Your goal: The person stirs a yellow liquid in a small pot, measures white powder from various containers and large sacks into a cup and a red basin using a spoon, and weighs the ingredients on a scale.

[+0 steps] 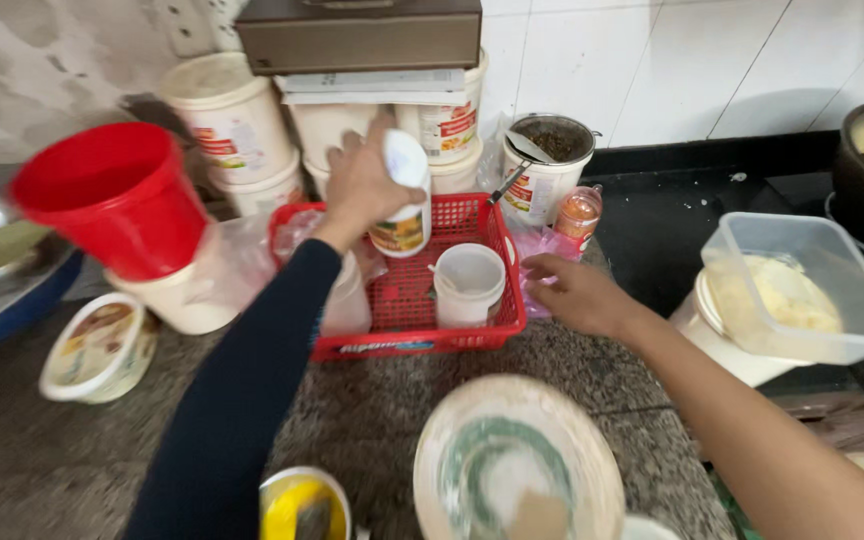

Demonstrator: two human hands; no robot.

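Observation:
My left hand grips a white plastic jar with a yellow label and holds it over the red plastic basket. A small white cup stands inside the basket. My right hand rests beside the basket's right edge, fingers on a pink plastic bag. A small bottle with an orange cap sits just behind that hand.
A red bucket tops a white tub at left. White tubs stack against the wall under a brown box. A clear container of pale food sits right. A round plate lies near me.

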